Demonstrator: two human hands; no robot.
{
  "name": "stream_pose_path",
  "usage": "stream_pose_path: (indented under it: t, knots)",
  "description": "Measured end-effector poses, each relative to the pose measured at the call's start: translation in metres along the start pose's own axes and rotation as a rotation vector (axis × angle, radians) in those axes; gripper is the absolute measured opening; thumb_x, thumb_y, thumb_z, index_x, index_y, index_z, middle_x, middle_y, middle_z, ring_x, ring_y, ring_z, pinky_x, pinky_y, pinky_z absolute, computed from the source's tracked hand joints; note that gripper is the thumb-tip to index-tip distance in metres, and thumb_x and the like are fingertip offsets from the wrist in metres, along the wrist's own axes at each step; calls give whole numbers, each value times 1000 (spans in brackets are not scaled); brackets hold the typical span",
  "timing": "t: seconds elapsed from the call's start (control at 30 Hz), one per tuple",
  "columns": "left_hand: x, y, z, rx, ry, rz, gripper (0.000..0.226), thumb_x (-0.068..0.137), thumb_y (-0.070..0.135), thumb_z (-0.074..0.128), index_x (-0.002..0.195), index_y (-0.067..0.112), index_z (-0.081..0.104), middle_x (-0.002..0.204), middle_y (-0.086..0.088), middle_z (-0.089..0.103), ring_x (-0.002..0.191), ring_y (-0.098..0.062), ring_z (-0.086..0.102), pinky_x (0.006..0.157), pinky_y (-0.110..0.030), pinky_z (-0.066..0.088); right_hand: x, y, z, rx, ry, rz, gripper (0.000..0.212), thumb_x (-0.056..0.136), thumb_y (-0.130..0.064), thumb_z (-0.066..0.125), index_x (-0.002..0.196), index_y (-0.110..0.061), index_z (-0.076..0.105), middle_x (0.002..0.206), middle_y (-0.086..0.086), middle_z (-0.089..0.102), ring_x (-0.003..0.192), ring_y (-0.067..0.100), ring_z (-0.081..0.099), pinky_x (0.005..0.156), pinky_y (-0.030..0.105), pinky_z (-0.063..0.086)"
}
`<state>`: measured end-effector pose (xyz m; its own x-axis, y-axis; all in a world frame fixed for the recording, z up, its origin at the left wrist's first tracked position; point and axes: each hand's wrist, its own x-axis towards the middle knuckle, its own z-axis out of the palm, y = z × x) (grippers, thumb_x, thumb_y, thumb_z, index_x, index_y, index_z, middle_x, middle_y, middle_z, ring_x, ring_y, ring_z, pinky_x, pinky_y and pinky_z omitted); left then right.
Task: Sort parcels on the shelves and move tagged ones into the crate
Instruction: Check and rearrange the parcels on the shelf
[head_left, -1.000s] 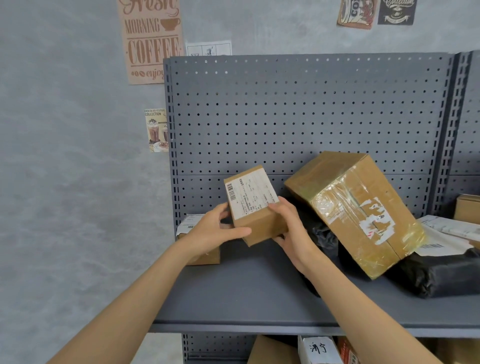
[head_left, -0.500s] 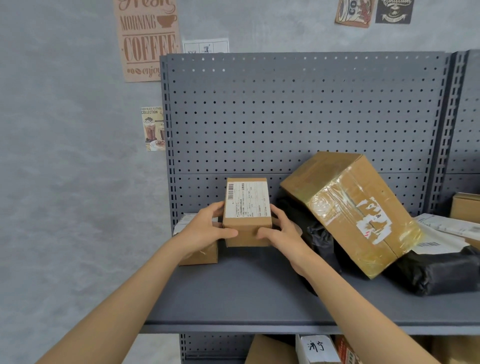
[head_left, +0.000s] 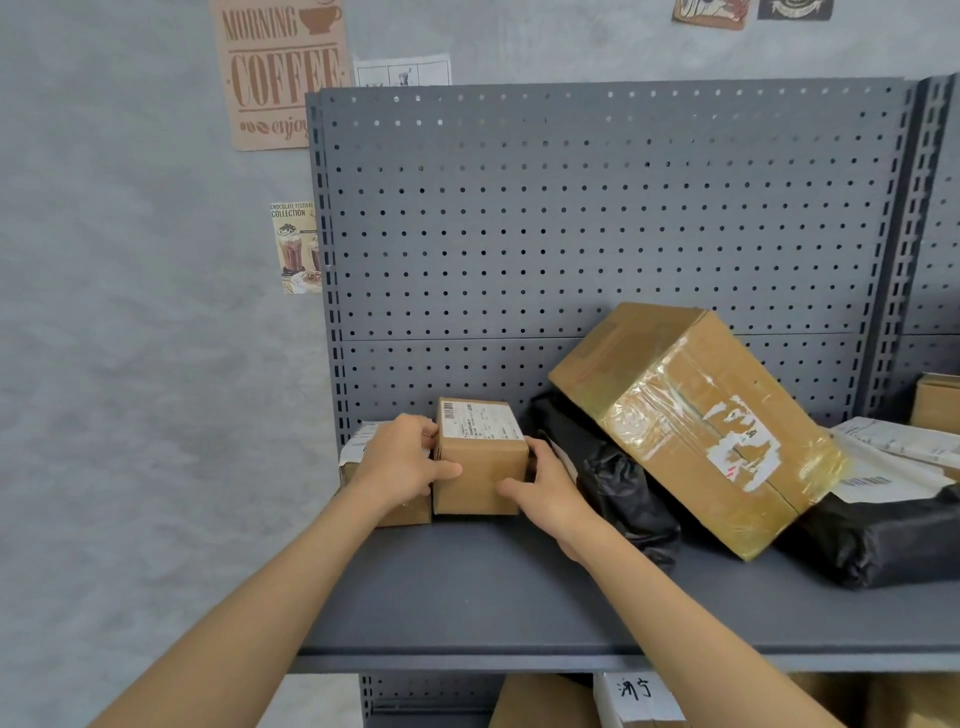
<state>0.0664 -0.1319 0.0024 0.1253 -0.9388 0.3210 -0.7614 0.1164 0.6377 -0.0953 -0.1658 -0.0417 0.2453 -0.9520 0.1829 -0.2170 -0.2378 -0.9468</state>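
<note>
A small brown cardboard box with a white shipping label on top stands on the grey shelf, at its back left. My left hand grips its left side and my right hand grips its right side. Just left of it sits another small labelled box, mostly hidden behind my left hand. No crate is in view.
A large taped cardboard box leans tilted over black plastic parcels to the right. Another black parcel with white labels lies at the far right. A perforated back panel closes the shelf. More boxes sit below.
The small box was held tilted in the air; both hands have turned it level and lowered it onto the shelf beside the left box.
</note>
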Motion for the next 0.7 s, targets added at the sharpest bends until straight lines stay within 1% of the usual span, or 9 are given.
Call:
stream_pose_path:
  t: [0.07, 0.2, 0.27, 0.37, 0.47, 0.53, 0.57, 0.63, 0.7]
  knots:
    - [2, -4, 3, 18, 41, -18, 49, 73, 14, 77, 118, 8, 59, 115, -5, 64, 91, -24, 66, 70, -36, 58, 2, 3, 2, -14, 4, -5, 60, 88, -2, 54, 141, -17, 30, 125, 2, 47, 103, 10, 46, 84, 20, 42]
    - [8, -13, 12, 129, 94, -17, 47, 72, 16, 78, 115, 13, 58, 118, -3, 62, 96, -25, 62, 82, -33, 50, 8, 10, 5, -45, -1, -34, 56, 89, 4, 50, 138, -14, 31, 116, -3, 43, 93, 0, 42, 65, 5, 43]
    - [9, -16, 17, 212, 109, 4, 43, 74, 15, 76, 113, 14, 60, 119, -4, 59, 103, -23, 58, 86, -31, 46, 11, 13, 7, -77, -5, -42, 55, 89, 7, 47, 137, -14, 30, 124, 2, 44, 97, 3, 43, 72, 6, 44]
    - [10, -17, 22, 327, 138, 23, 41, 77, 13, 70, 117, 14, 58, 122, -6, 53, 110, -23, 53, 86, -30, 42, 12, 13, 11, -112, -36, -25, 61, 90, 5, 46, 143, -15, 22, 137, 8, 41, 109, 10, 41, 89, 18, 41]
    - [10, -14, 21, 340, 139, 19, 51, 76, 16, 71, 124, 19, 53, 123, -4, 49, 108, -23, 54, 80, -31, 42, 9, 8, 12, -143, -55, -44, 73, 91, 2, 49, 149, -17, 9, 137, 1, 37, 112, 6, 36, 76, -6, 34]
    - [7, -10, 20, 324, 140, 52, 54, 75, 21, 71, 126, 24, 51, 123, -2, 46, 104, -22, 56, 78, -32, 44, 8, 2, 7, -199, -4, -84, 76, 90, -2, 51, 150, -16, 6, 146, 3, 31, 122, 6, 32, 82, -12, 20]
    - [5, -8, 20, 312, 143, 78, 53, 76, 23, 70, 125, 25, 51, 123, -1, 47, 101, -21, 57, 77, -31, 45, 8, -1, 3, -230, 29, -104, 76, 91, -5, 53, 150, -16, 6, 152, 3, 26, 132, 10, 29, 92, -5, 15]
    - [2, -2, 21, 268, 160, 134, 47, 78, 23, 68, 123, 27, 52, 121, 2, 48, 96, -16, 56, 74, -29, 42, 9, -6, -7, -260, 65, -126, 77, 91, -11, 55, 150, -17, 5, 157, 3, 18, 143, 16, 18, 112, 19, 16]
    - [0, 5, 25, 193, 165, 200, 42, 80, 24, 66, 120, 28, 54, 117, 3, 49, 85, -11, 51, 72, -26, 39, 8, -11, -17, -298, 84, -135, 78, 92, -14, 55, 151, -16, 4, 157, 6, 19, 145, 20, 17, 117, 33, 20]
